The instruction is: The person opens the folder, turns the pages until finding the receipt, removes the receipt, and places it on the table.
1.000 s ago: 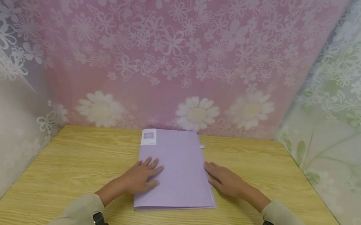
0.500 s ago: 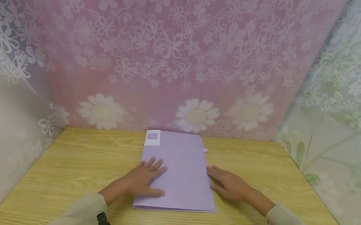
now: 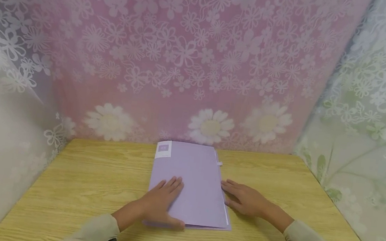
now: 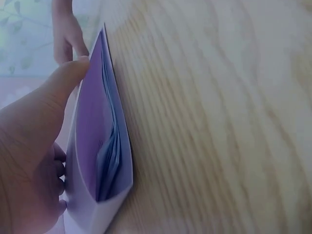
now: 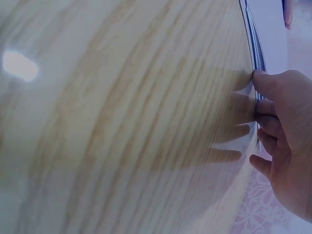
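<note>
A purple folder [image 3: 192,184] with a white label [image 3: 163,149] at its upper left lies on the wooden table. My left hand [image 3: 161,203] rests on the cover's lower left, fingers straight, its thumb [image 3: 176,224] reaching over the near edge. From the left wrist, the folder's near edge gapes a little, and thin sheets [image 4: 111,146] show between the covers. Along the folder's right edge, my right hand [image 3: 244,199] touches the side with extended fingertips. In the right wrist view, that hand's thumb [image 5: 265,83] meets the edge, with the other fingers partly behind it.
The wooden table [image 3: 99,173] extends on both sides of the folder. A pink floral backdrop [image 3: 184,75] stands behind it, with patterned side panels [image 3: 375,139] at right and left. A small tab [image 3: 219,163] sticks out from the folder's right edge.
My left hand has slid rightward and toward the near edge of the folder, its thumb now over that edge. The right hand shifted slightly right, then stayed at the folder's right side.
</note>
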`<state>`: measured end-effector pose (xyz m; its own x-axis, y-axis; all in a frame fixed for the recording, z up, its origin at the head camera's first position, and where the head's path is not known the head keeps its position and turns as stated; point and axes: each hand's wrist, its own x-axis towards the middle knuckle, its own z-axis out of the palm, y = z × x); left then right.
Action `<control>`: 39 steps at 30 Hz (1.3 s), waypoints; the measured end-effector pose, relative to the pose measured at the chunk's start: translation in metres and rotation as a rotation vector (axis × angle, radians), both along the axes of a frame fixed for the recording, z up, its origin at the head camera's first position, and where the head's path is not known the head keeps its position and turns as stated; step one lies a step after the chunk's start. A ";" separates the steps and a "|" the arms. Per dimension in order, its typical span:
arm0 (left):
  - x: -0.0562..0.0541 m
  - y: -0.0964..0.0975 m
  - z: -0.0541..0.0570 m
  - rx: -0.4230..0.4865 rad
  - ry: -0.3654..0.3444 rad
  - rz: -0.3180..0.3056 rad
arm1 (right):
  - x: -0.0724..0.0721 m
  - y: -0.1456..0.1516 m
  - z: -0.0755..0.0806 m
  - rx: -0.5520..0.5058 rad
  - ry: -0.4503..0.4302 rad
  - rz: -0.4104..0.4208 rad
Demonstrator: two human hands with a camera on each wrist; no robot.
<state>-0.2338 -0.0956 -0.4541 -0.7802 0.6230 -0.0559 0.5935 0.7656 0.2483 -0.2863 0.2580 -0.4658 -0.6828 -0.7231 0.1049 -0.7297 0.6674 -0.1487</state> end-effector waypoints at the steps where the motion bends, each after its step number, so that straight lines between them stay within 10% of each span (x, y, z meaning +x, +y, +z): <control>1: 0.001 0.002 -0.001 -0.007 0.007 -0.011 | 0.000 0.000 0.000 0.001 -0.003 -0.004; 18: 0.013 0.017 0.019 0.103 0.168 -0.072 | 0.002 0.000 0.002 -0.003 -0.021 -0.005; 33: 0.026 0.010 0.077 0.319 0.510 -0.131 | 0.000 0.000 0.001 0.008 -0.010 0.008; 39: 0.032 -0.010 0.101 0.447 0.511 -0.088 | 0.002 0.000 0.004 0.031 -0.027 -0.012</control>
<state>-0.2020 -0.1052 -0.3530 -0.5861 0.5625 0.5832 0.7753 0.5984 0.2020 -0.2848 0.2580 -0.4620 -0.6936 -0.7175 0.0639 -0.7177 0.6805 -0.1478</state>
